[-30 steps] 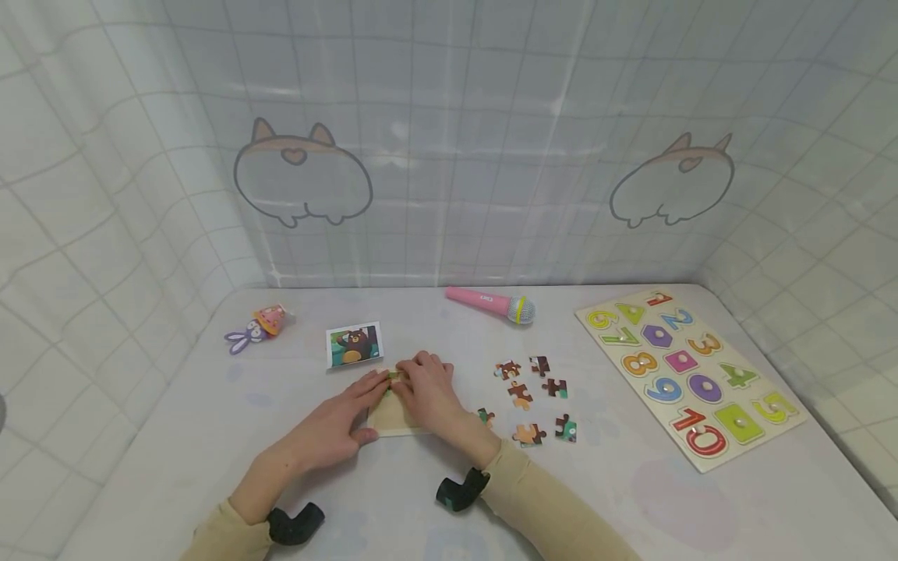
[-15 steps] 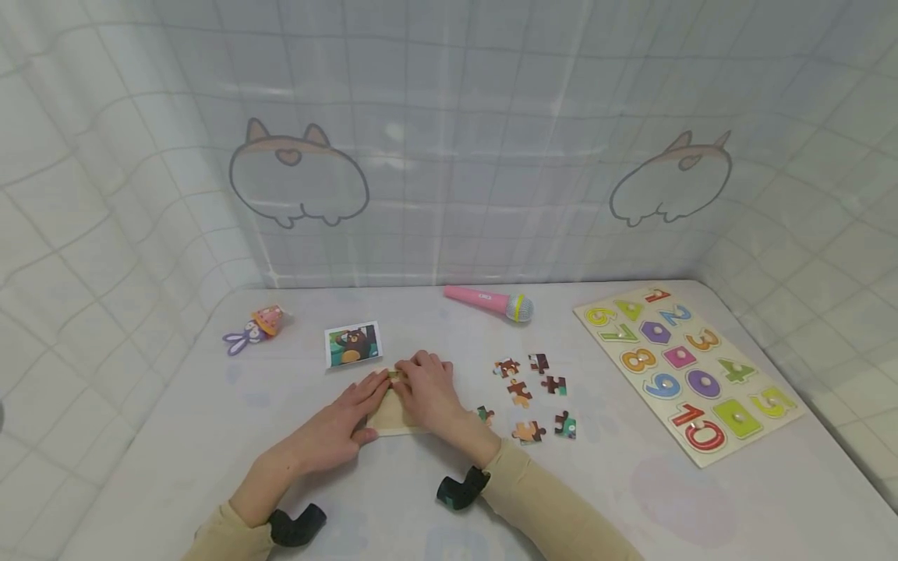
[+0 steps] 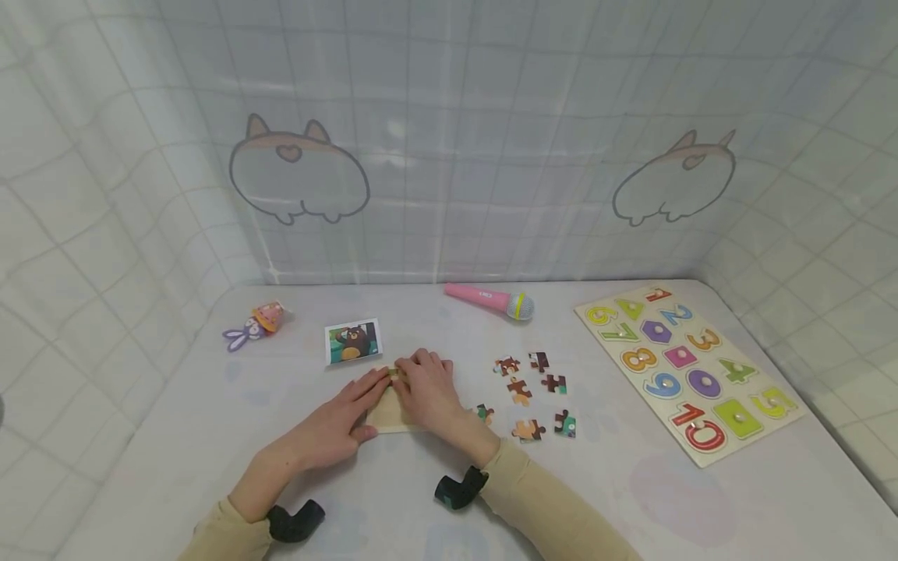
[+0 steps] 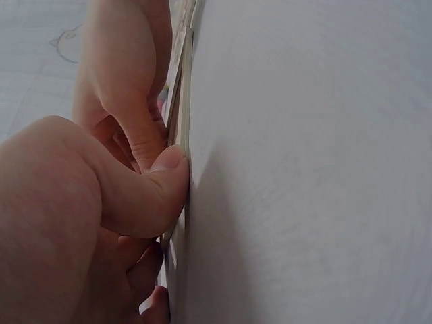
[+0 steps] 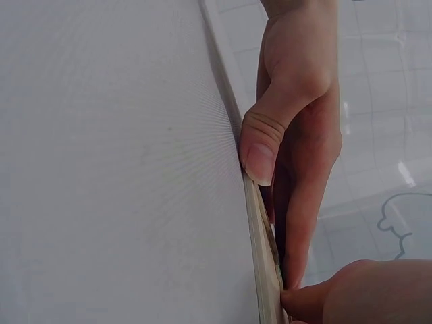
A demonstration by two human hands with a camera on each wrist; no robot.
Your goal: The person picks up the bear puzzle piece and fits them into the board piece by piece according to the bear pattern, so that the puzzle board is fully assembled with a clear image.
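A pale wooden puzzle board (image 3: 388,414) lies on the table, partly covered by both hands. My left hand (image 3: 326,430) holds its left side, thumb (image 4: 169,162) against the edge and fingers reaching along toward the far end. Over the upper part, my right hand (image 3: 429,393) bends its fingers down at a small green puzzle piece (image 3: 394,374), whose rest is hidden under the fingertips. The left fingertips touch beside the right ones there. Edge-on in the right wrist view, the board lies between the left thumb (image 5: 260,162) and the right fingertips.
Several loose puzzle pieces (image 3: 520,390) lie right of the right hand. A bear picture card (image 3: 353,343) is beyond the board. Farther back are a pink toy microphone (image 3: 491,301) and a purple rabbit toy (image 3: 254,325). A wooden number board (image 3: 684,366) occupies the right side.
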